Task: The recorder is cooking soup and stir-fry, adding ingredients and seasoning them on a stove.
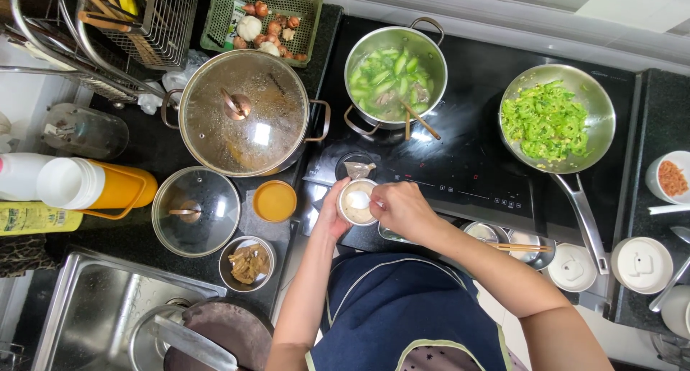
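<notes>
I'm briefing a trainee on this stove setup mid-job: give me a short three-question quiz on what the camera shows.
1. True or false: the left hand holds the small white jar.
2. What is in the frying pan? A) chopped green vegetables B) rice C) eggs
3. Which vessel has a wooden utensil resting in it?

Key
1. True; the right hand dips a spoon into it.
2. A.
3. The open soup pot, not the lidded big pot.
</notes>
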